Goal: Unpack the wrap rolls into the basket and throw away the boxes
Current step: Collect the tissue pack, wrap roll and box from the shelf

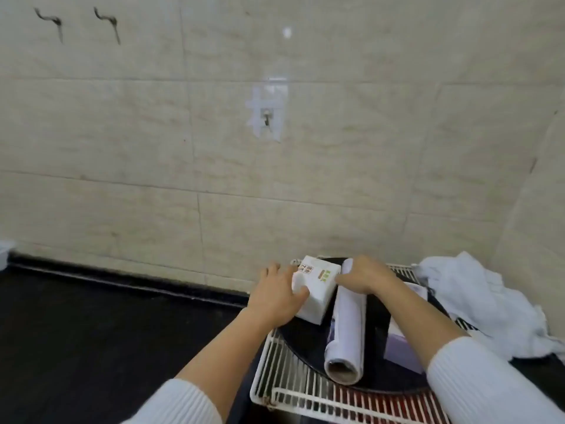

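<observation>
One roll point(347, 325) lay unpacked in the basket point(275, 390); left hand point(278, 293) clutched a white box point(315, 289) (unopened, apparently), right hand point(363, 275) gripped that roll's far end.

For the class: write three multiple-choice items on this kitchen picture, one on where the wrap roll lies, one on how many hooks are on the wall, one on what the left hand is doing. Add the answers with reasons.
1. Where does the wrap roll lie?
A. On the dark round tray in the white wire basket
B. On the black counter left of the basket
C. On the white cloth

2. How many hooks show on the tiled wall?
A. One
B. Three
C. Five

3. What is the left hand doing?
A. Hanging free in the air
B. Gripping the white box
C. Holding the cloth

Answers:
1 A: the roll rests on the tray, which sits in the basket.
2 B: two dark hooks at upper left, one taped hook at centre.
3 B: its fingers wrap the white box, which the right hand also touches.
</observation>
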`<state>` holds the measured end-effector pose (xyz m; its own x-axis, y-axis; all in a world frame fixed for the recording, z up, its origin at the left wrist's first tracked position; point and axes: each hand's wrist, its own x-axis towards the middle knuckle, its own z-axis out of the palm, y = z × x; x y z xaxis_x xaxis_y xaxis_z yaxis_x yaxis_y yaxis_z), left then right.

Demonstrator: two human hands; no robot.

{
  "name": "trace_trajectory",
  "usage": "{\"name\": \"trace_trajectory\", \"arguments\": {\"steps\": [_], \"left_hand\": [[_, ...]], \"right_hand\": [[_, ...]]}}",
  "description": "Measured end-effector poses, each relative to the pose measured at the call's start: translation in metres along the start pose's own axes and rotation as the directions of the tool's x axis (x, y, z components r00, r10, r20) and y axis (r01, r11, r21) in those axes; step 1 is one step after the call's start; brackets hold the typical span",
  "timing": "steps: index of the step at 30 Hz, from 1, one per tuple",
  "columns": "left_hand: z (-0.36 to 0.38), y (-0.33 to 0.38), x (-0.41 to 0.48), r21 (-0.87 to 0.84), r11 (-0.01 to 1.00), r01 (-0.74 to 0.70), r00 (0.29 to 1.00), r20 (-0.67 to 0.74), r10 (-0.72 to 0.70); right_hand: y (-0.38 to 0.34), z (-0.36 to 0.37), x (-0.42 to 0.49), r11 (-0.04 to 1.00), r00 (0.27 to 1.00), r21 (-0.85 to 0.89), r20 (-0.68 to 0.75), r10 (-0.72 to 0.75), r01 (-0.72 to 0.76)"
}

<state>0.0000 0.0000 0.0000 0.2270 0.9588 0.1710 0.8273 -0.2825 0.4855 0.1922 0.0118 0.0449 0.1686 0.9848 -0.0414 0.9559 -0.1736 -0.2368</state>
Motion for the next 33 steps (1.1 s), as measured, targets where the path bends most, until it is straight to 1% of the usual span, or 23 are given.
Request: {"name": "trace_trajectory", "arguments": {"steps": [1, 2, 4, 6, 8, 11, 15, 18, 20, 22, 24, 26, 27, 30, 33], "left_hand": [[0.005, 0.001, 0.004, 0.005, 1.000, -0.010, 1.000, 0.023, 0.010], [0.010, 0.001, 0.007, 0.010, 1.000, -0.024, 0.999, 0.033, 0.024], [0.018, 0.001, 0.010, 0.010, 0.998, -0.063, 0.995, 0.081, 0.062], [0.025, -0.001, 0.014, -0.009, 0.995, -0.098, 0.989, 0.108, 0.099], [0.028, -0.004, 0.016, -0.036, 0.994, -0.104, 0.987, 0.122, 0.108], [0.030, -0.004, 0.018, -0.051, 0.996, -0.066, 0.989, 0.130, 0.072], [0.029, 0.002, 0.022, -0.069, 0.998, -0.012, 0.994, 0.108, 0.019], [0.024, -0.001, 0.024, -0.157, 0.987, 0.018, 0.998, 0.064, -0.009], [0.015, -0.008, 0.024, -0.295, 0.953, 0.069, 0.997, 0.040, -0.059], [0.003, -0.018, 0.023, -0.484, 0.866, 0.127, 0.991, 0.019, -0.135], [-0.011, -0.034, 0.017, -0.649, 0.745, 0.151, 0.978, -0.013, -0.209], [-0.024, -0.056, 0.011, -0.752, 0.643, 0.143, 0.954, -0.067, -0.291], [-0.031, -0.070, 0.007, -0.775, 0.618, 0.134, 0.940, -0.099, -0.327], [-0.047, -0.120, -0.005, -0.792, 0.596, 0.132, 0.887, -0.173, -0.427], [-0.051, -0.185, -0.023, -0.718, 0.657, 0.231, 0.824, -0.214, -0.524]], "right_hand": [[0.001, 0.001, 0.000, 1.000, 0.999, -0.021, 0.042, -0.008, 0.009], [0.001, 0.002, 0.000, 1.000, 0.998, -0.018, 0.054, 0.019, -0.018], [0.000, 0.005, -0.004, 0.993, 0.988, 0.032, 0.107, 0.109, -0.114], [-0.001, 0.011, -0.003, 0.985, 0.973, 0.023, 0.156, 0.168, -0.174], [-0.003, 0.016, -0.004, 0.975, 0.963, 0.021, 0.166, 0.213, -0.219], [-0.004, 0.028, -0.004, 0.954, 0.950, 0.120, 0.187, 0.249, -0.273], [-0.002, 0.036, -0.004, 0.928, 0.954, 0.234, 0.151, 0.260, -0.290], [0.000, 0.028, -0.006, 0.872, 0.939, 0.356, 0.200, 0.280, -0.335], [0.001, 0.020, -0.008, 0.831, 0.943, 0.446, 0.181, 0.280, -0.332], [-0.005, 0.009, -0.009, 0.794, 0.960, 0.541, 0.111, 0.258, -0.276], [-0.022, -0.002, -0.011, 0.754, 0.976, 0.627, 0.043, 0.215, -0.194], [-0.050, -0.008, -0.012, 0.727, 0.990, 0.677, 0.019, 0.141, -0.116], [-0.066, -0.007, -0.013, 0.725, 0.995, 0.683, 0.024, 0.097, -0.087], [-0.126, 0.012, -0.012, 0.772, 0.992, 0.634, 0.119, -0.044, -0.042], [-0.190, 0.053, -0.006, 0.855, 0.959, 0.518, 0.248, -0.138, -0.010]]}}
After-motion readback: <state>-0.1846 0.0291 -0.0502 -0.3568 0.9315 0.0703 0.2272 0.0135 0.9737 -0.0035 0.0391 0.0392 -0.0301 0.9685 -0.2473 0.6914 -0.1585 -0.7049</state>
